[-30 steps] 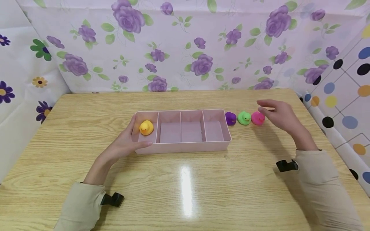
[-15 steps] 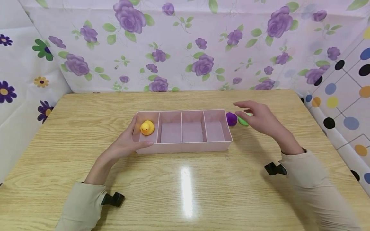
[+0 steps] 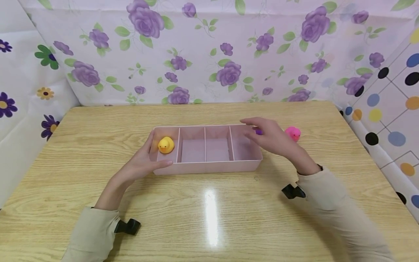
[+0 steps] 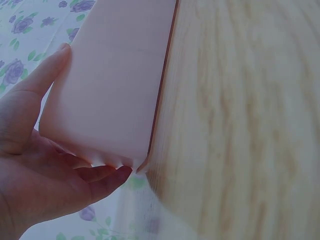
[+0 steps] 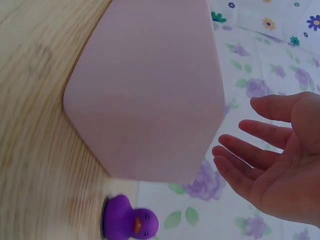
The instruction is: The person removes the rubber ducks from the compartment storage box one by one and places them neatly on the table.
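Note:
My left hand (image 3: pixel 140 160) grips the left end of a pale pink divided box (image 3: pixel 206 166), its thumb along the front wall and its fingers against the end wall. That same grip on the box (image 4: pixel 110 75) fills the left wrist view. A yellow rubber duck (image 3: pixel 166 145) sits in the leftmost compartment. My right hand (image 3: pixel 270 136), fingers apart and holding nothing, hovers over the box's right end. Beside that end stands a purple rubber duck (image 5: pixel 122 217), mostly behind my right hand in the head view. A pink rubber duck (image 3: pixel 292 133) stands farther right. The green duck is hidden.
The box stands on a wood-grain table (image 3: pixel 183 214). A floral sheet (image 3: pixel 203 54) hangs along the back edge, with a dotted sheet (image 3: pixel 396 138) at the right. A black wrist camera (image 3: pixel 294 191) juts from my right sleeve.
My right hand has moved left, from over the pink duck past the green and purple ducks to the box's right end. My left hand and the box have stayed in place.

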Available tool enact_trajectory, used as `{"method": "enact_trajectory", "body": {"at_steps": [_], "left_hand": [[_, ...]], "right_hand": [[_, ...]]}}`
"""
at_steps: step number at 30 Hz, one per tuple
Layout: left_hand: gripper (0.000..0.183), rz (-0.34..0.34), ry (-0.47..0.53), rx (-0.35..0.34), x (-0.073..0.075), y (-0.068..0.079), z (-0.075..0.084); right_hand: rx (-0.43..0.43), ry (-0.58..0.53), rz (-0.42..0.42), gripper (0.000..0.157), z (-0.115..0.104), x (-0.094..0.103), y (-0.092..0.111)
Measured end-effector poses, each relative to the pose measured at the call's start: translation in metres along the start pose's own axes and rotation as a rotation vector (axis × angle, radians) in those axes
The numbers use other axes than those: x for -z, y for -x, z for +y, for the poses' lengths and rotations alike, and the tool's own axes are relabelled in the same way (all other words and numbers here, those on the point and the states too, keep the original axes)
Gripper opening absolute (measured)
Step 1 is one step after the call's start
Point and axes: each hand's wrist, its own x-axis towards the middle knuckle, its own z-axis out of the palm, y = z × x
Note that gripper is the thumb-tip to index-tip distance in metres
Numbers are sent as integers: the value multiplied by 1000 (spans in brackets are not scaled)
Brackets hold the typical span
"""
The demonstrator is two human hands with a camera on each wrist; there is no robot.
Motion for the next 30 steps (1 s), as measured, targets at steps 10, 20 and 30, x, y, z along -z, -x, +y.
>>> {"method": "enact_trajectory", "body": {"at_steps": [10,20,30], "left_hand": [[120,-6,8,-3,0,0,-1],[121,-5,3,5,0,1,0],[120,-8,14,1,1,2,1]], "right_hand": [[74,-76,-47,41,-22,-24,-17],[113,-106,-131,43,-40,-45,-38],[118,-119,-149,40,-57,-59,-55]]}}
